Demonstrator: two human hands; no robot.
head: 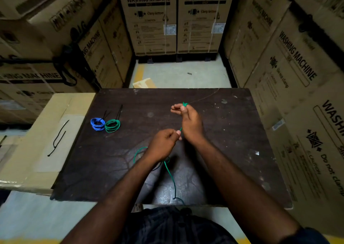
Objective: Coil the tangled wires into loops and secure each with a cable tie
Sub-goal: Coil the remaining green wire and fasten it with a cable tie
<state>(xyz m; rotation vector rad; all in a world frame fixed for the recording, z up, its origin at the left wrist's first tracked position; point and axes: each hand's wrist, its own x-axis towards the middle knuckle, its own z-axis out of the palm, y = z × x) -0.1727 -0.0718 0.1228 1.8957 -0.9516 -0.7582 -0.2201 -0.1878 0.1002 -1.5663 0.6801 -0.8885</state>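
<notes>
Holding a loose green wire (pixel 168 171) between both hands over a dark, scuffed table (pixel 232 132). The right hand (pixel 189 120), raised, curls its fingers round a small bunch of the wire at the fingertips; from there a thin strand (pixel 204 98) runs to the table's far edge. The left hand (pixel 163 141), just below, pinches the same wire between thumb and curled fingers, and the slack trails beneath the left wrist to the near edge. At far left on the table lie a blue coil (pixel 97 124) and a green coil (pixel 112 125), touching, each with a black cable tie. Spare cable ties (pixel 54 141) rest on a cardboard box (pixel 74 102) beside the table. Washing-machine cartons (pixel 149 20) surround the area.
</notes>
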